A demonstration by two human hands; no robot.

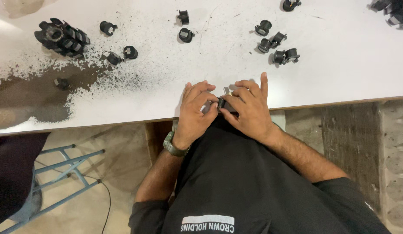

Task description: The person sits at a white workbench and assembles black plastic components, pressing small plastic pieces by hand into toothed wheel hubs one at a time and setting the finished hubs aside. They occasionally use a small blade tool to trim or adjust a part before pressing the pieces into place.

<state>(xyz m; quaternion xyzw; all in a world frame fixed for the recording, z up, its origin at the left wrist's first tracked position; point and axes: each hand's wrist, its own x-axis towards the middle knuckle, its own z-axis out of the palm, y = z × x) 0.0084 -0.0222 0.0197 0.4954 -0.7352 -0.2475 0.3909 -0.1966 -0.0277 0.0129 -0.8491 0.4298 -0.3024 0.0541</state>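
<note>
My left hand (193, 112) and my right hand (250, 109) meet at the near edge of the white table (340, 73). Together they pinch a small black plastic part (221, 103) with a bit of metal showing at its top. Fingers of both hands wrap around it, so most of it is hidden. A dark green watch (173, 146) sits on my left wrist.
Several small black cylindrical parts (279, 45) lie scattered on the table's far side. A larger black ribbed assembly (63, 38) rests at the far left, above a patch of dark dust (41, 93). A blue metal stool frame (67, 173) stands on the floor at the left.
</note>
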